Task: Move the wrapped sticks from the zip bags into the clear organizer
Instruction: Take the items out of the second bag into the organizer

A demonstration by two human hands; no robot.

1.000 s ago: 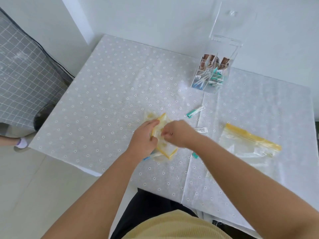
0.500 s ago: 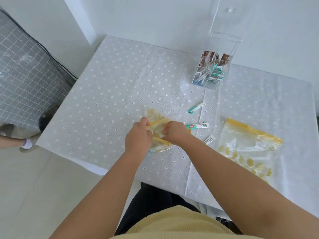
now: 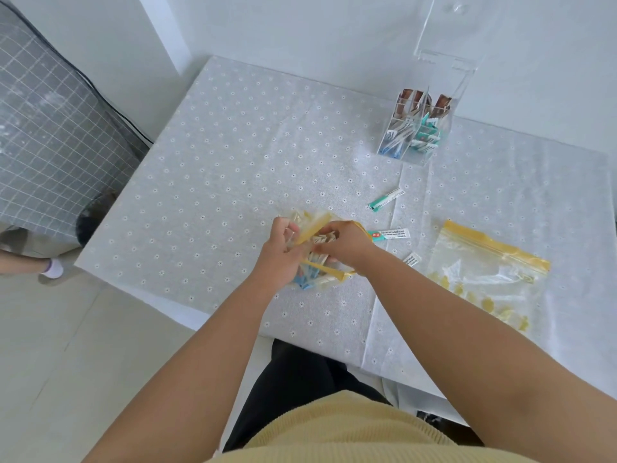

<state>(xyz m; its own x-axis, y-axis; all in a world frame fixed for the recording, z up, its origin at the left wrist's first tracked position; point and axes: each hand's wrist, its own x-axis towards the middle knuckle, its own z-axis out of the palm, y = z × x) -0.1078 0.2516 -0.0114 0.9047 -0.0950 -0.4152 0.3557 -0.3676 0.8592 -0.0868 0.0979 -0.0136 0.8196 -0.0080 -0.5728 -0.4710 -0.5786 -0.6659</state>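
A clear zip bag point(image 3: 315, 228) with a yellow seal lies near the table's front, holding several blue and white wrapped sticks. My left hand point(image 3: 280, 255) grips its left edge. My right hand point(image 3: 344, 243) has its fingers in the bag's mouth, curled on the sticks and the bag's rim. Two green and white wrapped sticks point(image 3: 386, 199) point(image 3: 390, 234) lie loose on the cloth to the right. The clear organizer point(image 3: 417, 128), lid raised, stands at the back right with brown, blue and green sticks in its compartments.
A second zip bag point(image 3: 484, 272) with a yellow seal lies flat at the right. A small white wrapper piece point(image 3: 411, 259) sits beside it. The dotted tablecloth point(image 3: 233, 162) covers the table. A grey checked cushion point(image 3: 50, 128) is at the left.
Both hands have pulled the bag's mouth wider, and my right fingers have gone further into it. The camera tilted, so the loose sticks and second bag shifted in view.
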